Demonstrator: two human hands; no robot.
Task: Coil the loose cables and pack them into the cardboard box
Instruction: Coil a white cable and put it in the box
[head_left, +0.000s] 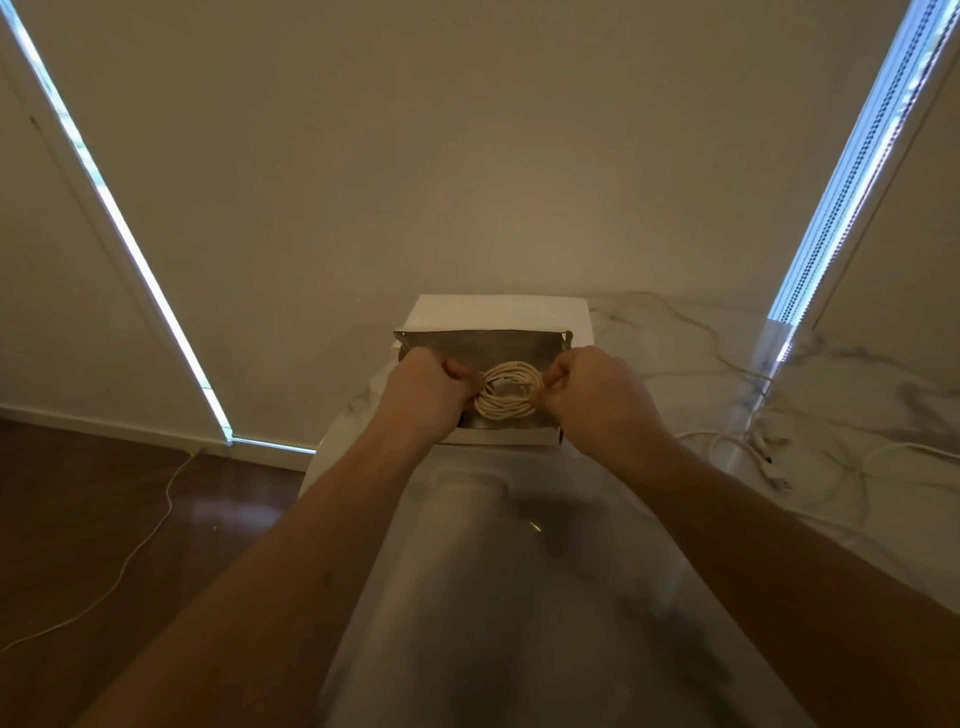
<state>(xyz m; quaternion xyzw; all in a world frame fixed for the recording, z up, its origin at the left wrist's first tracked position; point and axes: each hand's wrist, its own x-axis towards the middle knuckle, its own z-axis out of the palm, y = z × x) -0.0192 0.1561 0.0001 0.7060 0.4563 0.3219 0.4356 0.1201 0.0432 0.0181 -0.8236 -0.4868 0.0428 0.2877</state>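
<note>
- Two hands: left hand (426, 384) at 9 o'clock, right hand (587, 387) at 3 o'clock, fingers pinching one coiled cable (508, 391).
- Coil: long axis left–right, inside one open cardboard box (498, 317).
- Loose cables (748, 447) on table (519, 571), at 3 o'clock.

home room, wood floor (104, 499), marble table (857, 374)

The open cardboard box (506, 439) sits at the far end of the tabletop (519, 597), its raised lid (501, 314) walling off the back side, so the way in is from above and from the near edge. Both hands, left hand (426, 387) and right hand (592, 387), and the coiled cable (508, 397) they hold fill most of the box mouth. To the right, loose white cables (748, 447) lie tangled across the marbled surface, while the stretch of tabletop between the forearms is bare.
</note>
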